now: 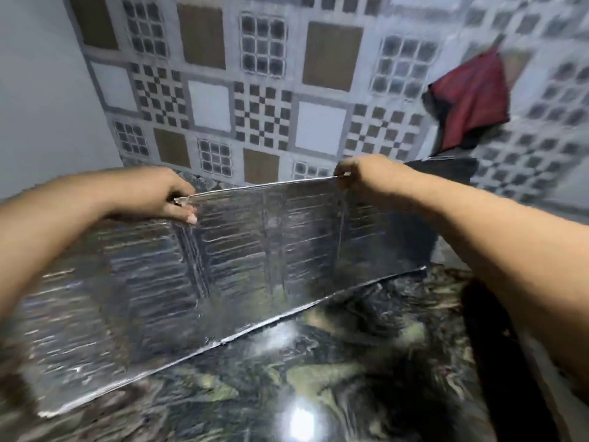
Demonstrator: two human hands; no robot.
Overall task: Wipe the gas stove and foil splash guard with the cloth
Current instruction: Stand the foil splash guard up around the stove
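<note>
Foil splash guard stands upright on the dark marble counter, its lower edge touching the surface. The left hand pinches the top edge at the left, fingers curled over it. The right hand pinches the same edge further right. A red cloth hangs on the patterned tile wall, far right.
</note>
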